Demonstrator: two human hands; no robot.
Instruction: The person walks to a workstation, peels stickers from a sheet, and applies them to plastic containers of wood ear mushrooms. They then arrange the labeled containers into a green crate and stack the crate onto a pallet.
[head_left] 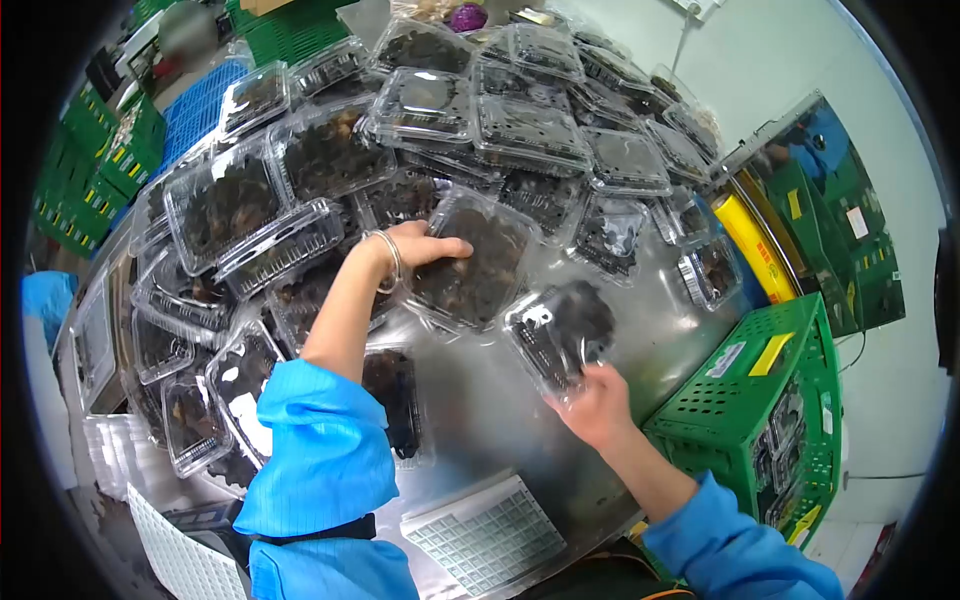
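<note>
My left hand (425, 252), with a bracelet at the wrist, grips a large clear plastic clamshell box (480, 270) by its left side, thumb over the top. Dark brown, leafy-looking pieces fill that box, and its near edge is tilted toward me. In my right hand (597, 405) is a smaller clear clamshell box (560, 335), held by its near right corner above the metal table (460, 400). Dark contents show inside it too. The fingers beneath both boxes are partly hidden.
Many filled clamshell boxes (425, 100) are stacked across the back and left. A green crate (740, 390) containing boxes stands at the right. A sheet of labels (485, 535) lies at the near edge. A yellow roll box (755, 245) rests by the wall.
</note>
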